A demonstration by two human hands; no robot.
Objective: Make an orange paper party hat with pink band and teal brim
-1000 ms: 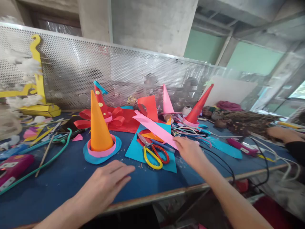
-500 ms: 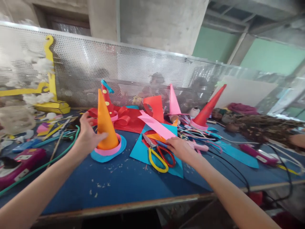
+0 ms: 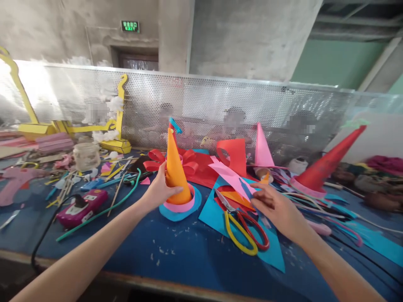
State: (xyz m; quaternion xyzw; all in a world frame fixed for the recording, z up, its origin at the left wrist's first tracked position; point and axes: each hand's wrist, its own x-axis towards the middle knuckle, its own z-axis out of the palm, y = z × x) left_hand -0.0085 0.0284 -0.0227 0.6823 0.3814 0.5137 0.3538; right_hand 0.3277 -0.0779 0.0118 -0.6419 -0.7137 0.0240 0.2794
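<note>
cones number four in the head view: one orange cone (image 3: 176, 176) standing upright on its pink band (image 3: 181, 206) and round blue brim (image 3: 195, 205), one red cone mostly hidden behind it with a blue loop (image 3: 175, 125) at its tip, one pink cone (image 3: 262, 151) farther back, and one tilted red cone (image 3: 333, 159) towards the right. the left hand (image 3: 160, 188) holds the orange cone, thumb on the front and fingers at its left side, opened only as wide as the cone. the right hand (image 3: 277, 205) has half-curled fingers, their tips at the end of one slim blue item (image 3: 245, 186) over the pink strip (image 3: 231, 178); i can't tell whether they grip it. one pair of scissors (image 3: 231, 209), with one yellow handle and one red, lies beside that hand on one blue sheet (image 3: 270, 251). two yellow frames (image 3: 121, 113) stand at the left, with one clear jar (image 3: 86, 156), one magenta power strip (image 3: 82, 207), one pink glue gun (image 3: 19, 178) and one long teal strip (image 3: 103, 207) nearby. the table (image 3: 132, 251) has a dark blue top, flecked with pale scraps near the brim, and a worn edge. beyond it one perforated metal screen (image 3: 201, 96) runs across, at least three people blurred behind it; past that are bare concrete walls (image 3: 245, 42), one green panel (image 3: 340, 63) and one lit exit sign (image 3: 130, 26).
</note>
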